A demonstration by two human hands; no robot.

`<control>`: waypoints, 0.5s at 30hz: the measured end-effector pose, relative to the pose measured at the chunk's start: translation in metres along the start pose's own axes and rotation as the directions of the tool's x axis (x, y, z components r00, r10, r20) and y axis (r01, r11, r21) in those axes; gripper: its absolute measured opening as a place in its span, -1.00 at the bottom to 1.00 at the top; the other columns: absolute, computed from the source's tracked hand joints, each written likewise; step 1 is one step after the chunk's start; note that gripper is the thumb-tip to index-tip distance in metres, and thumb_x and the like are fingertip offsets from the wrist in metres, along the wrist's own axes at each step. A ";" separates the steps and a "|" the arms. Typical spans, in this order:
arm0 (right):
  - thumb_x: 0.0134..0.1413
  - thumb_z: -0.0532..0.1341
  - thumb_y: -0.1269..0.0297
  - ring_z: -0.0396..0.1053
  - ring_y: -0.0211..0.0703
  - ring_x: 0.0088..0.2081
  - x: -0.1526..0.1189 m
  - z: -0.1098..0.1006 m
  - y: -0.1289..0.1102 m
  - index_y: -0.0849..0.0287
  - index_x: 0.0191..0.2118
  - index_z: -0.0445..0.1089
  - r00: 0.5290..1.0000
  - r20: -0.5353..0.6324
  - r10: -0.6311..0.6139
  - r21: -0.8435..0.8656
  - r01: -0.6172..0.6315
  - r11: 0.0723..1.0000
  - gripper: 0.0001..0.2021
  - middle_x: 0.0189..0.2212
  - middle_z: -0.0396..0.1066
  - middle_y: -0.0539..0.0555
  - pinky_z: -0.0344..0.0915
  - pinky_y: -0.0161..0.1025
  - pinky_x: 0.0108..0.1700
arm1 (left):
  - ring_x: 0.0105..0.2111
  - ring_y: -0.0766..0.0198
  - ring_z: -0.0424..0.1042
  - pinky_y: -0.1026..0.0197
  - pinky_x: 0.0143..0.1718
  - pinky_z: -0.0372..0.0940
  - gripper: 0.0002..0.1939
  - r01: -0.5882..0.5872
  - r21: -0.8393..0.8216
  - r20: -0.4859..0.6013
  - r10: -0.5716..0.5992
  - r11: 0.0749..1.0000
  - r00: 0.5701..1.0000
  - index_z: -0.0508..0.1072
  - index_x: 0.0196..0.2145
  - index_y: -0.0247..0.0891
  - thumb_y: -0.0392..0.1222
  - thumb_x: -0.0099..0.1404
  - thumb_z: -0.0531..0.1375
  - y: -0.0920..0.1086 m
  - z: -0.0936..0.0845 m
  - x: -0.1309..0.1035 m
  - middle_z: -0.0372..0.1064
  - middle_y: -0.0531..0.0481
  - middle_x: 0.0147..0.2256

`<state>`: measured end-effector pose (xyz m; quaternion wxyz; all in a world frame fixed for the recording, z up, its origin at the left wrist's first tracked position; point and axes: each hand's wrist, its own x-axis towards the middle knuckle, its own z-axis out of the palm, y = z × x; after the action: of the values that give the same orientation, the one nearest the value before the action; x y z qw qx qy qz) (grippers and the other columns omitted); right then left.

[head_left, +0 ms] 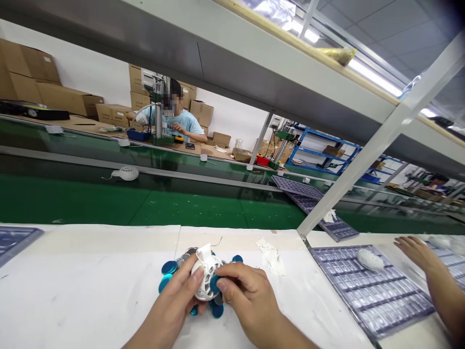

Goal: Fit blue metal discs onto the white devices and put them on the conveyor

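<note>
A round white plastic part with open slots (204, 286) is gripped in my left hand (178, 295), whose fingers wrap its left side. My right hand (252, 298) pinches a small blue disc (214, 284) between thumb and forefinger, against the right side of the white part. Beneath and around both hands lies a loose pile of blue and silver discs, with one blue disc (169, 267) at its left edge and another (237, 259) at its right. The hands partly hide this pile. A white tab stands up from the part's top.
Crumpled white tissue (271, 257) lies right of my hands. Farther right, a clear compartment tray (374, 291) holds a white part, near another person's hand (417, 252). Behind runs a green conveyor (196, 206) with a white part (128, 173). A slanted post (363, 155) and shelf stand ahead.
</note>
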<state>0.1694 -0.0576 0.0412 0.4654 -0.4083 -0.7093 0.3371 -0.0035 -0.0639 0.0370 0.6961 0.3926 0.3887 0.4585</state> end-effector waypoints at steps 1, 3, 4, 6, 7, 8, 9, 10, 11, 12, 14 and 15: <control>0.18 0.22 0.37 0.43 -0.24 -0.46 0.000 0.000 0.000 0.07 -0.18 0.54 1.000 0.000 0.008 -0.005 -0.008 1.000 -0.84 -0.43 0.53 -0.02 0.33 -0.34 -0.36 | -0.39 0.22 0.22 0.16 -0.32 0.20 -0.43 0.003 0.002 0.003 -0.003 1.000 1.000 0.28 0.16 -0.12 0.21 0.32 0.15 -0.001 -0.001 0.000 0.35 0.02 -0.35; 0.17 0.21 0.36 0.42 -0.24 -0.47 0.001 0.000 -0.001 0.09 -0.19 0.55 1.000 0.004 0.028 -0.008 -0.027 1.000 -0.84 -0.44 0.52 -0.01 0.33 -0.34 -0.36 | -0.38 0.20 0.23 0.15 -0.33 0.20 -0.42 0.002 0.006 0.021 -0.002 1.000 1.000 0.26 0.18 -0.13 0.21 0.33 0.13 -0.002 -0.003 0.002 0.34 0.01 -0.34; 0.17 0.21 0.36 0.41 -0.24 -0.47 0.001 0.000 -0.002 0.09 -0.20 0.55 0.999 0.006 0.037 -0.007 -0.037 0.999 -0.84 -0.45 0.52 -0.01 0.32 -0.34 -0.37 | -0.37 0.20 0.23 0.15 -0.33 0.20 -0.42 -0.001 0.009 0.039 0.001 1.000 0.999 0.25 0.19 -0.13 0.21 0.33 0.13 -0.003 -0.004 0.003 0.34 0.01 -0.34; 0.17 0.20 0.36 0.39 -0.25 -0.47 0.000 0.001 -0.002 0.09 -0.21 0.54 0.999 0.007 0.054 -0.004 -0.054 0.999 -0.83 -0.45 0.50 -0.01 0.30 -0.35 -0.39 | -0.37 0.20 0.22 0.15 -0.33 0.20 -0.41 -0.007 0.011 0.081 0.006 1.000 0.997 0.24 0.20 -0.13 0.21 0.34 0.11 -0.005 -0.007 0.005 0.34 0.00 -0.32; 0.17 0.19 0.36 0.38 -0.25 -0.47 0.000 0.001 -0.002 0.09 -0.21 0.54 0.998 0.005 0.060 -0.002 -0.060 0.998 -0.83 -0.45 0.49 -0.01 0.29 -0.35 -0.40 | -0.37 0.20 0.22 0.15 -0.33 0.20 -0.40 -0.007 0.011 0.091 0.006 1.000 0.996 0.23 0.22 -0.13 0.22 0.35 0.10 -0.007 -0.009 0.006 0.34 -0.01 -0.31; 0.16 0.19 0.35 0.36 -0.25 -0.48 0.000 0.002 -0.002 0.09 -0.22 0.53 0.998 0.004 0.067 -0.003 -0.067 0.998 -0.83 -0.46 0.48 -0.01 0.27 -0.35 -0.41 | -0.37 0.19 0.23 0.15 -0.32 0.21 -0.38 -0.001 0.014 0.097 0.000 1.000 0.995 0.21 0.23 -0.13 0.23 0.35 0.09 -0.008 -0.010 0.006 0.35 -0.01 -0.31; 0.16 0.19 0.34 0.34 -0.25 -0.48 0.000 0.002 -0.002 0.09 -0.21 0.53 0.997 0.004 0.080 -0.005 -0.080 0.997 -0.84 -0.47 0.46 -0.02 0.26 -0.34 -0.41 | -0.37 0.18 0.24 0.14 -0.31 0.21 -0.37 0.000 0.024 0.097 -0.002 1.000 0.995 0.20 0.25 -0.12 0.23 0.34 0.09 -0.009 -0.011 0.006 0.36 -0.02 -0.31; 0.15 0.20 0.34 0.32 -0.25 -0.49 0.000 0.002 -0.001 0.09 -0.21 0.51 0.995 0.004 0.103 -0.005 -0.103 0.995 -0.85 -0.49 0.43 -0.03 0.25 -0.34 -0.42 | -0.37 0.18 0.26 0.14 -0.30 0.22 -0.35 -0.009 0.039 0.091 0.005 0.999 0.996 0.19 0.26 -0.12 0.23 0.33 0.10 -0.009 -0.011 0.006 0.37 -0.02 -0.31; 0.14 0.21 0.32 0.30 -0.25 -0.50 0.000 0.002 -0.001 0.09 -0.20 0.49 0.991 0.006 0.137 0.000 -0.137 0.991 -0.86 -0.53 0.38 -0.06 0.24 -0.33 -0.42 | -0.37 0.17 0.28 0.14 -0.29 0.22 -0.33 -0.028 0.058 0.081 0.023 0.998 0.996 0.18 0.27 -0.11 0.23 0.31 0.14 -0.009 -0.011 0.005 0.38 -0.01 -0.32; 0.12 0.22 0.31 0.27 -0.26 -0.52 0.001 0.002 0.000 0.09 -0.18 0.47 0.983 0.006 0.181 0.015 -0.181 0.983 -0.86 -0.56 0.33 -0.08 0.22 -0.33 -0.43 | -0.38 0.17 0.29 0.15 -0.29 0.22 -0.31 -0.053 0.083 0.071 0.047 0.995 0.996 0.20 0.26 -0.11 0.21 0.28 0.19 -0.008 -0.010 0.004 0.39 -0.01 -0.33; 0.08 0.29 0.26 0.21 -0.27 -0.54 0.003 0.001 0.003 0.08 -0.14 0.42 0.961 0.009 0.276 0.071 -0.276 0.959 -0.80 -0.60 0.22 -0.13 0.18 -0.34 -0.46 | -0.40 0.17 0.32 0.17 -0.30 0.22 -0.30 -0.090 0.140 0.027 0.087 0.986 0.996 0.26 0.22 -0.13 0.14 0.20 0.29 -0.006 -0.006 0.002 0.41 0.01 -0.35; 0.05 0.33 0.23 0.21 -0.26 -0.52 0.004 0.001 0.004 0.07 -0.11 0.39 0.951 0.005 0.308 0.112 -0.307 0.945 -0.74 -0.59 0.20 -0.14 0.18 -0.35 -0.46 | -0.41 0.18 0.33 0.17 -0.31 0.23 -0.31 -0.091 0.155 -0.004 0.093 0.984 0.996 0.29 0.19 -0.15 0.12 0.17 0.32 -0.005 -0.004 0.002 0.42 0.01 -0.35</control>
<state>0.1684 -0.0529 0.0388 0.4336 -0.4893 -0.6140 0.4422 -0.0048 -0.0629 0.0309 0.6394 0.4602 0.4086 0.4609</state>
